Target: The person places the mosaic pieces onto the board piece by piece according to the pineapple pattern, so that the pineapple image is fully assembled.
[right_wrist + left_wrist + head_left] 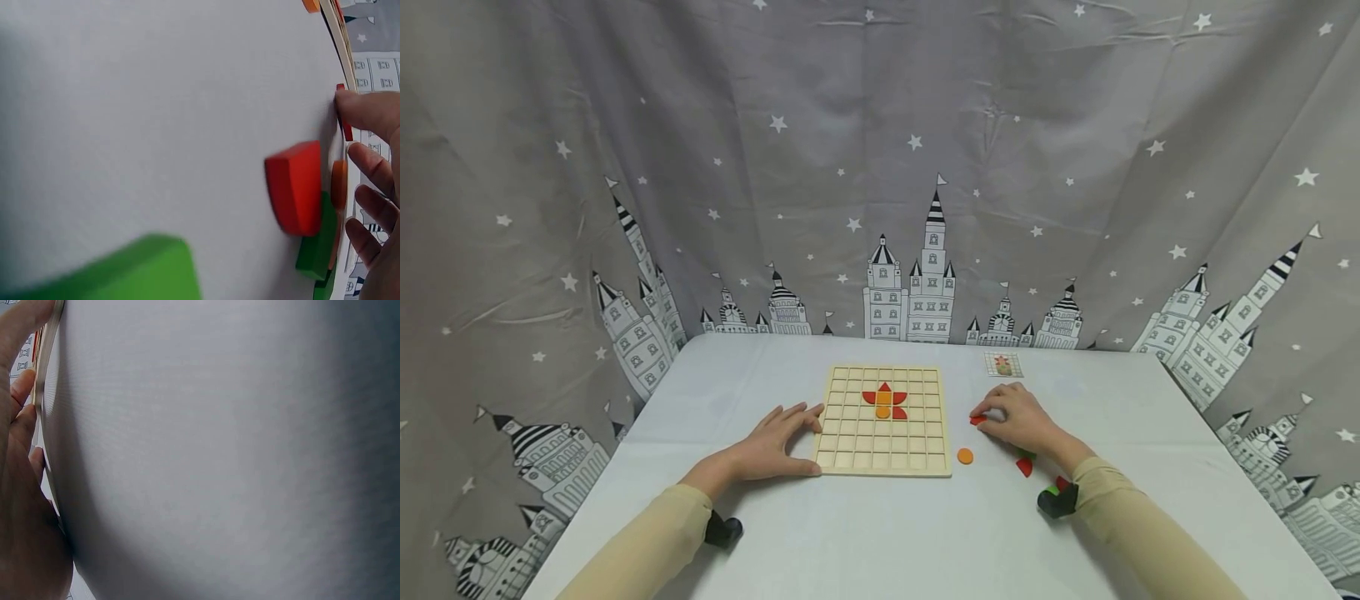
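A pale wooden grid board [880, 454] lies on the white table. On its upper middle, orange and red pieces [884, 398] form a figure: a red triangle on top, red rounded pieces at the sides, an orange circle below. My left hand [767, 446] rests at the board's left edge, thumb by the lower corner and fingers loosely extended. Right of the board, my right hand [1018, 417] pinches a red piece [344, 115] close to the table. Its full shape is hidden by the fingers.
An orange disc [965, 456] lies right of the board. A red piece [1024, 467] and green pieces [319, 237] lie under and near the right hand, partly hidden by the wrist. A small pattern card [1003, 364] lies farther back. A grey castle-print curtain [880, 167] hangs behind the table.
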Available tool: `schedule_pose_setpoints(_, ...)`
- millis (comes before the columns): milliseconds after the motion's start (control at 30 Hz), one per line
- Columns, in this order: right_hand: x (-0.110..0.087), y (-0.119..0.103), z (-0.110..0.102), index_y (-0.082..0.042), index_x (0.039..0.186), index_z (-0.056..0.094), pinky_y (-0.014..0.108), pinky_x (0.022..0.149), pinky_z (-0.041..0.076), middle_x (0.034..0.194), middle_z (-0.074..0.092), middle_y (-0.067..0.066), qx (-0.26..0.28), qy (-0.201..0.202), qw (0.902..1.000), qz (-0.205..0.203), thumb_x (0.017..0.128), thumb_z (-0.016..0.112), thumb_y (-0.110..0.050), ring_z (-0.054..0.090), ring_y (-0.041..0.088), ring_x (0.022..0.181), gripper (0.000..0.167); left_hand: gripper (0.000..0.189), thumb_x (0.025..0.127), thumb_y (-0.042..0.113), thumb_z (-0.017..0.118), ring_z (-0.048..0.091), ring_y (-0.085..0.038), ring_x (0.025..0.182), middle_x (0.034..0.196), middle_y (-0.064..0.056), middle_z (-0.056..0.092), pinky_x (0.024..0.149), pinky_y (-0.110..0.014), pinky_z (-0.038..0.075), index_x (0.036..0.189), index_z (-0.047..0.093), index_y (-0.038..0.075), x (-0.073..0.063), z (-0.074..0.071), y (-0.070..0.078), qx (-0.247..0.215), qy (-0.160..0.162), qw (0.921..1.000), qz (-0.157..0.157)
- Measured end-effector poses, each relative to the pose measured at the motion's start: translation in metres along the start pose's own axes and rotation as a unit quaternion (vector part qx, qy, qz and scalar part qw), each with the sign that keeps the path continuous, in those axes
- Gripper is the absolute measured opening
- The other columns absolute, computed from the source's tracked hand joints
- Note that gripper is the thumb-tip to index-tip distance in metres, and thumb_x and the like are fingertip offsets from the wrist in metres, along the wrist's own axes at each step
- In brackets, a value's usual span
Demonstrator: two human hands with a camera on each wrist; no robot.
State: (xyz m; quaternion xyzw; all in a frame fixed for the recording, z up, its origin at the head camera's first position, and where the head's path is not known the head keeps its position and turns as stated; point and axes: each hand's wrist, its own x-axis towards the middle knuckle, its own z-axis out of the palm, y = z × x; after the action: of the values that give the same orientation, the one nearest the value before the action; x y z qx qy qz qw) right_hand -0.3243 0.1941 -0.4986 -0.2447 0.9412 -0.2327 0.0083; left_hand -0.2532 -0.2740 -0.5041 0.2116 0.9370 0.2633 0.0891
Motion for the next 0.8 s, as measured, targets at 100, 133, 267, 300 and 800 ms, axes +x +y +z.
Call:
schedule_pose_setpoints(100,0.000,0.004,-0.003,-0.030,0.108,0.080,0.055,0.101,0.043,0.114,0.064,-0.002,0.003,0.001,0.9999,0.014,0.092,0.077,-0.023,0.048,0.030,0.118,0.017,0.057,0.079,0.064,0.078,0.019,-0.036,0.154,0.166,-0.001,0.031,0.125,-0.058,0.002,0.117,0.053,0.029,0.000,0.000,0.000,-0.002,0.000,1.0000,0.000)
schedule_pose_setpoints(133,0.000,0.005,-0.004,-0.029,0.110,0.080,0.056,0.102,0.043,0.115,0.064,0.000,0.007,0.001,0.9998,0.021,0.093,0.076,-0.022,0.048,0.031,0.120,0.018,0.058,0.079,0.064,0.078,0.019,-0.036,0.154,0.166,-0.001,0.031,0.125,-0.058,0.002,0.117,0.053,0.029,0.000,0.000,0.000,-0.001,0.000,1.0000,0.000)
schedule_pose_setpoints(267,-0.001,0.012,-0.007,-0.026,0.120,0.077,0.061,0.106,0.040,0.124,0.063,0.006,0.021,0.002,0.9983,0.055,0.093,0.075,-0.027,0.045,0.037,0.126,0.027,0.058,0.079,0.064,0.078,0.018,-0.036,0.154,0.166,0.000,0.031,0.125,-0.057,0.002,0.117,0.053,0.029,0.001,0.000,0.000,0.000,0.000,1.0000,0.001)
schedule_pose_setpoints(300,-0.001,0.013,-0.008,-0.025,0.122,0.076,0.063,0.106,0.039,0.127,0.063,0.008,0.025,0.004,0.9977,0.063,0.093,0.076,-0.029,0.044,0.038,0.127,0.029,0.058,0.079,0.064,0.078,0.018,-0.036,0.154,0.166,0.000,0.031,0.125,-0.057,0.002,0.117,0.053,0.029,0.001,0.000,0.000,0.000,0.000,1.0000,0.001)
schedule_pose_setpoints(800,-0.004,0.019,-0.009,-0.021,0.110,0.077,0.064,0.107,0.032,0.131,0.061,0.013,0.037,0.023,0.9929,0.110,0.087,0.078,-0.043,0.041,0.040,0.127,0.032,0.058,0.079,0.063,0.079,0.019,-0.036,0.154,0.166,-0.002,0.032,0.125,-0.057,0.002,0.117,0.053,0.028,0.001,-0.001,0.001,-0.002,0.001,1.0000,0.003)
